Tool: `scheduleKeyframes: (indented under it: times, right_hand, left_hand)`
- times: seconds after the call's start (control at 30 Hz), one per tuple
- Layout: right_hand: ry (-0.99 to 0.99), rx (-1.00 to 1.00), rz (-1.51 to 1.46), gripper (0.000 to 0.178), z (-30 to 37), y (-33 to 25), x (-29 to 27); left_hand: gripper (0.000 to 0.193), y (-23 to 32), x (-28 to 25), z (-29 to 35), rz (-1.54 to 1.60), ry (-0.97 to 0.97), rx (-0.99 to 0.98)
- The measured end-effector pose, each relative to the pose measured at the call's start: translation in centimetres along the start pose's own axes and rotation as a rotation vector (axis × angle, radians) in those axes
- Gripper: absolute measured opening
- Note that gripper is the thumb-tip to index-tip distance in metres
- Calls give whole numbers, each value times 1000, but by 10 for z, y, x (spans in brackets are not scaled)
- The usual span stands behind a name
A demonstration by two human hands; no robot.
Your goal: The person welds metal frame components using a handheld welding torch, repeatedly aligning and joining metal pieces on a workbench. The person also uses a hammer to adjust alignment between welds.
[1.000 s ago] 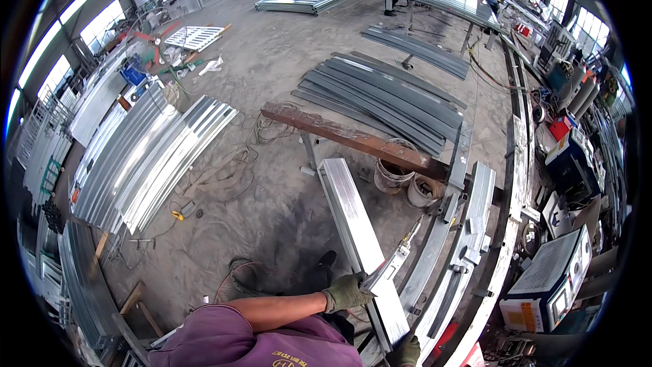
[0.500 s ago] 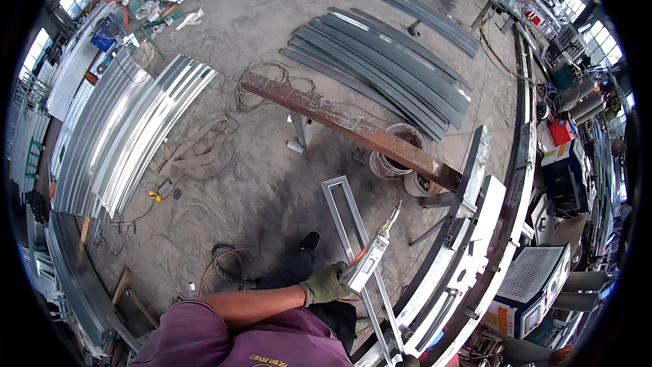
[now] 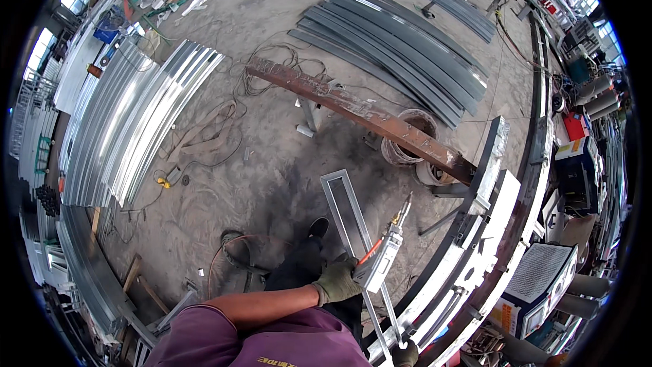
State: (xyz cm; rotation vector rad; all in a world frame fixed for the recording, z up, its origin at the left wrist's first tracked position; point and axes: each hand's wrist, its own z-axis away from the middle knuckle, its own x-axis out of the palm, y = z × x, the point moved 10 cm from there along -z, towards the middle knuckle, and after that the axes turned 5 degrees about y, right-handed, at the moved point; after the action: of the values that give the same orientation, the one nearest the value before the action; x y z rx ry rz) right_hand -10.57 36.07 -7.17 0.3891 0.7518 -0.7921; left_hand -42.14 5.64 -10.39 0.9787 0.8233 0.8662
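My left hand point(image 3: 337, 281), in an olive-green work glove, is closed at the rear of a handheld welding gun point(image 3: 384, 257). The gun has a pale boxy body, an orange strip along its side and a brass-coloured nozzle pointing up and away from me. Its grip is mostly hidden by the glove. Beneath the gun lies a long, narrow rectangular metal frame point(image 3: 335, 212), slanting from the middle of the view toward my lower right. At its near end, my gloved right hand point(image 3: 405, 354) is closed on the frame, partly cut off by the lower edge.
A rusty steel beam point(image 3: 360, 120) stretches across the floor ahead, with buckets point(image 3: 415, 125) beside its right end. Long metal rails point(image 3: 468, 231) curve along my right, near a white-topped machine point(image 3: 543, 272). Grey metal strips point(image 3: 401, 41) and shiny panels point(image 3: 153, 119) lie farther off; hoses point(image 3: 238, 251) trail nearby.
My left hand and the welding gun have shifted slightly right across the frame. More of my right hand shows at the frame's near end. The whole view has shifted a little.
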Motion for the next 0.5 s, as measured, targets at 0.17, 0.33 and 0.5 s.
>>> scheduleKeyframes:
  times: [0.17,0.33,0.5]
  right_hand:
    - [252,-368,-533,54,-9,-84,-27]
    - [25,-623,-1017,62,43,-302,-121]
    - [112,-693,-807,29,24,-362,-123]
  left_hand:
    - [42,30,2,10,-77,37,-109]
    - [43,41,2,10,11,-11,-201]
    - [36,9,53,19,501,-134,-239]
